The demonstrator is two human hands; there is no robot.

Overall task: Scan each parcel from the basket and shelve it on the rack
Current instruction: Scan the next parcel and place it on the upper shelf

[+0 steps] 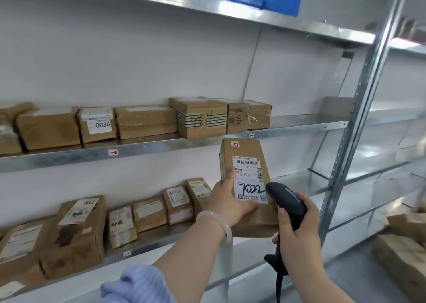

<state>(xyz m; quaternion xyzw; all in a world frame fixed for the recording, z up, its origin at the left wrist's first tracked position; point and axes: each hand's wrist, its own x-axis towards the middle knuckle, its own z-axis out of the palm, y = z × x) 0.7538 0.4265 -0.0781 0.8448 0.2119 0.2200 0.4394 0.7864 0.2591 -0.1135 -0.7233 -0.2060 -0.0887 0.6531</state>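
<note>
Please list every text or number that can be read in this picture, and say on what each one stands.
"0836": printed on the white label of a box on the middle shelf.
"7022": handwritten on the shipping label of the parcel in the left hand.
Small print on that label, the shelf tags, the scribbles on other boxes: too blurred to read.

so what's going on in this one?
A person is mid-scan. The left hand holds a cardboard parcel upright in front of the rack, its label, handwritten 7022, facing the camera. The right hand grips a black scanner with its head right by that label. The parcel is not shelved yet. Other boxes already line two shelves, and more parcels lie at lower right.
</note>
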